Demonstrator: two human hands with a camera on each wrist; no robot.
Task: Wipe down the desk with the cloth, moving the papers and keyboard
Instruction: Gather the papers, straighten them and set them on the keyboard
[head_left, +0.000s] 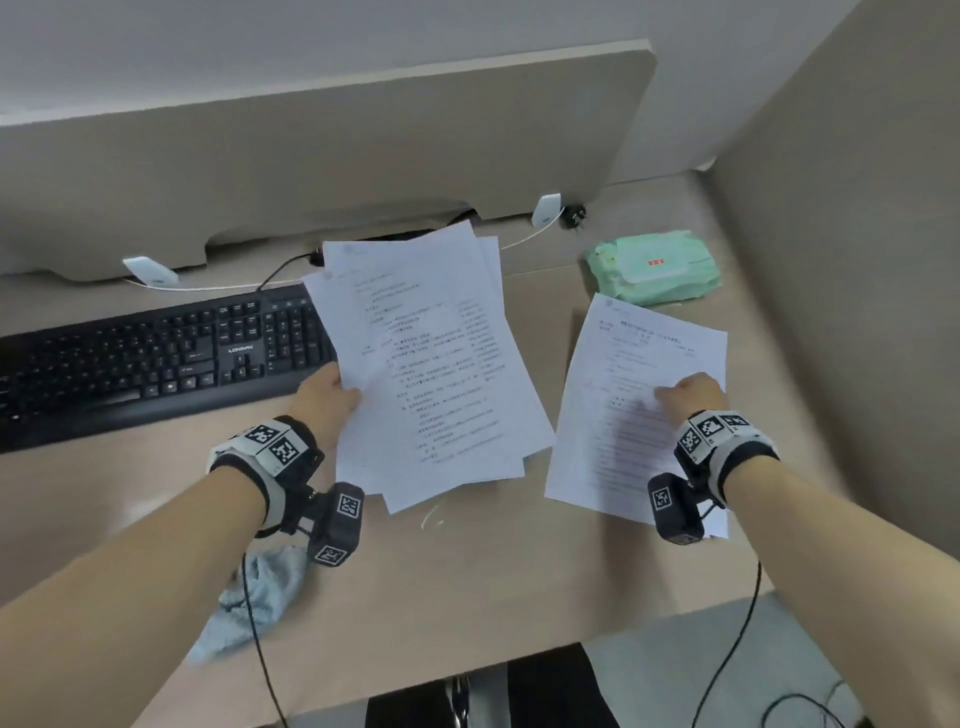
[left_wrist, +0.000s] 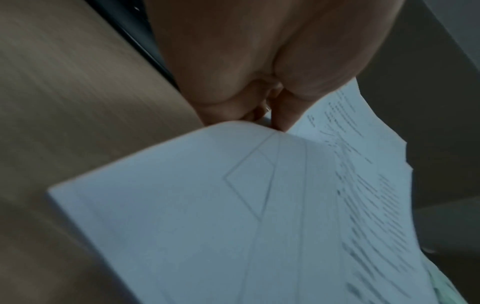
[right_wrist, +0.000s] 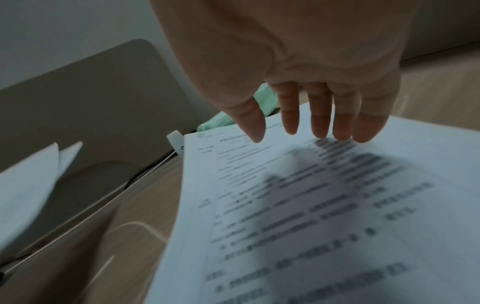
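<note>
Progress: we judge the task early; we are gathering the papers, the keyboard (head_left: 156, 358) sits at the desk's back left, and no wiping is under way.
Left hand: our left hand (head_left: 328, 399) pinches a fanned stack of sheets (head_left: 426, 364) at its left edge, lifted off the desk (head_left: 467, 561); the left wrist view shows thumb and fingers closed on the paper.
Right hand: our right hand (head_left: 693, 397) hovers over a single sheet (head_left: 628, 415) lying on the desk's right side, its fingers (right_wrist: 319, 121) straight and spread, grasping nothing; whether the tips touch the paper we cannot tell.
Cloth: the pale blue cloth (head_left: 254, 597) lies crumpled at the near left edge, under our left forearm, unheld.
Left to do: collect the last sheet, shift the keyboard, wipe.
Counts: one keyboard; one cloth; one green wipes pack (head_left: 654, 267) at the back right; one loose sheet; at least three sheets in the held stack, exact number unclear.
</note>
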